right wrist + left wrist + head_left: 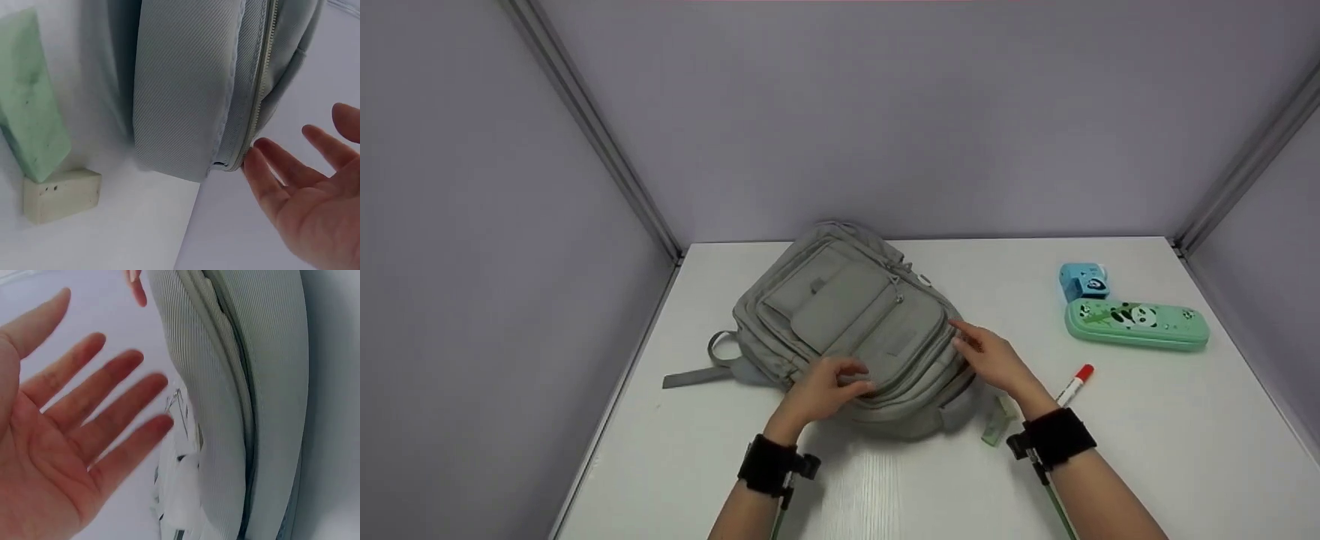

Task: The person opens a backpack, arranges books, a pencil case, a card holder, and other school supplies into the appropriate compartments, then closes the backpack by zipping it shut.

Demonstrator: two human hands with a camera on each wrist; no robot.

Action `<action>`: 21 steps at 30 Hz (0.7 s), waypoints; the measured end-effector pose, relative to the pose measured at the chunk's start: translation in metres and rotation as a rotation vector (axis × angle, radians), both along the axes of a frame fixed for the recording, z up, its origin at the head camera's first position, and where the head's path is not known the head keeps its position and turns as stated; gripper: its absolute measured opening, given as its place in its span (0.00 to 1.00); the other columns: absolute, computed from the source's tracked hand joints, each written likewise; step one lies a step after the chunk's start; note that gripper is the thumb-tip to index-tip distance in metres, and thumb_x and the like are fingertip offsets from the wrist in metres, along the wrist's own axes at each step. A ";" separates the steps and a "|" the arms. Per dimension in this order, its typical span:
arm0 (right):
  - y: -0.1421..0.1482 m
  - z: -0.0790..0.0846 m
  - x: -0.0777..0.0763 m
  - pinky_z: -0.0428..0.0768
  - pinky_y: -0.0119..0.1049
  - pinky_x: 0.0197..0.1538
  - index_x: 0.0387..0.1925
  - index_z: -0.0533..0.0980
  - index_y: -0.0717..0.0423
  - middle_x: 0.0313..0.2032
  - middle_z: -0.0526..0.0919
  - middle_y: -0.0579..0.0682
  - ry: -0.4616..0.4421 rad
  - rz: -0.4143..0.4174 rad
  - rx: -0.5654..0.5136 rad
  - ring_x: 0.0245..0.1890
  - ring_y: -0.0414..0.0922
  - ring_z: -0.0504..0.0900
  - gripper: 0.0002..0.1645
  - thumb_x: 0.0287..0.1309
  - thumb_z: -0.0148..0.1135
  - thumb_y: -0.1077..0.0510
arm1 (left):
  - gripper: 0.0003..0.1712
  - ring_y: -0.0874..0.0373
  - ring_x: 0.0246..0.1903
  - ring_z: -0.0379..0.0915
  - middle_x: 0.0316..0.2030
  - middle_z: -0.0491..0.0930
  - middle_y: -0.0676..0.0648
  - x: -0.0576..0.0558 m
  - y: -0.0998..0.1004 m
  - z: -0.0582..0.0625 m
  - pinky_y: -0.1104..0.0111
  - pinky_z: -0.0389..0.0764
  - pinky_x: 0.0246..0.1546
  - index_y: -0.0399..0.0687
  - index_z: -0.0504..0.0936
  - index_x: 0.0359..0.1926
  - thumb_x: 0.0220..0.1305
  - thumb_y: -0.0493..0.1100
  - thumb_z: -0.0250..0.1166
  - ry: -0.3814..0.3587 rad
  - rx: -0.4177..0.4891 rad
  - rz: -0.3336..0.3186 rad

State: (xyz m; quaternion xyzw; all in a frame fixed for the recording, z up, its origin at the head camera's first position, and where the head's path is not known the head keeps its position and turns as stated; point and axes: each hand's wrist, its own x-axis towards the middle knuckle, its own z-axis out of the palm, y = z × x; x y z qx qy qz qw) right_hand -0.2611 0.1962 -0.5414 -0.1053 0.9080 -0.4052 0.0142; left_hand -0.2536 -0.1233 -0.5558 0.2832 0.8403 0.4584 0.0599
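Note:
A grey-green backpack (847, 315) lies on the white table, front pockets facing up. Over its near edge is my left hand (821, 390), and in the left wrist view that hand's fingers (121, 408) are spread, apart from the fabric, with nothing in the palm. My right hand (994, 360) is at the bag's right edge. In the right wrist view its fingertips (261, 149) are right at the end of a zipper (261, 73), the fingers relaxed and not gripping.
To the right lie a green panda pencil case (1140, 326), a blue box-shaped item (1084, 281) and a red-capped white marker (1076, 384). A green block (34, 101) and a cream block (64, 194) sit near the right wrist. Walls (930, 120) enclose the table.

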 end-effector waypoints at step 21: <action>-0.008 -0.008 -0.007 0.64 0.61 0.62 0.60 0.75 0.64 0.65 0.60 0.76 -0.081 0.048 0.331 0.64 0.70 0.62 0.23 0.71 0.55 0.55 | 0.35 0.15 0.58 0.57 0.62 0.61 0.18 0.031 0.016 -0.011 0.33 0.74 0.37 0.53 0.72 0.68 0.69 0.66 0.53 0.072 -0.564 0.290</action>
